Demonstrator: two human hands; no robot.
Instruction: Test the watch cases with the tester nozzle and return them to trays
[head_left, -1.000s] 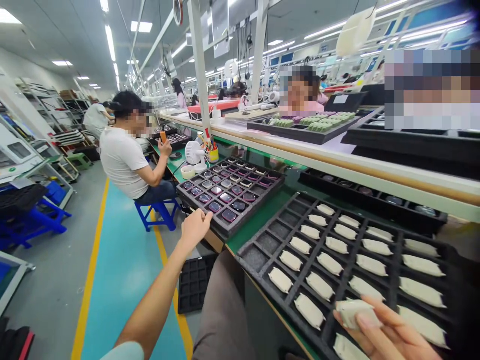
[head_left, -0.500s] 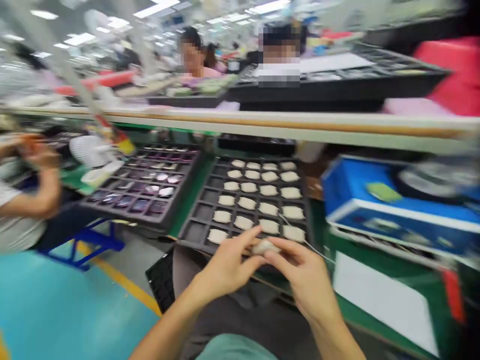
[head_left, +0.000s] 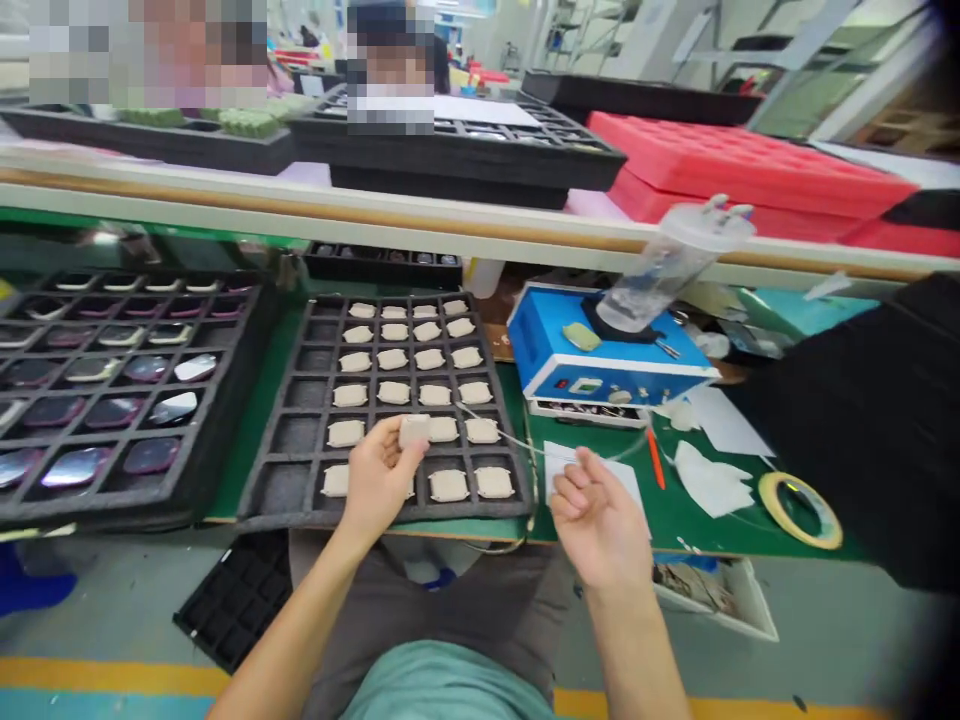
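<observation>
Green bench (head_left: pixel 259 408), rod (head_left: pixel 519 442) slantwise leftward

Green bench (head_left: pixel 694 532) supports left tray (head_left: pixel 225 440) and right tray (head_left: pixel 277 488) at its front edge, white sheet (head_left: pixel 628 475) and tape roll (head_left: pixel 769 493) near same edge.

Left grip (head_left: pixel 379 480) holds pale piece (head_left: pixel 414 431); right grip (head_left: pixel 602 518), tube (head_left: pixel 517 441).

The pieces (head_left: pixel 448 486) are cream, the tray (head_left: pixel 294 435) charcoal with a grid pattern; the surface (head_left: pixel 266 400) is green, the box (head_left: pixel 600 368) blue and white, the foam (head_left: pixel 750 165) red, the tape (head_left: pixel 772 498) yellow, the shirt (head_left: pixel 450 685) teal.
</observation>
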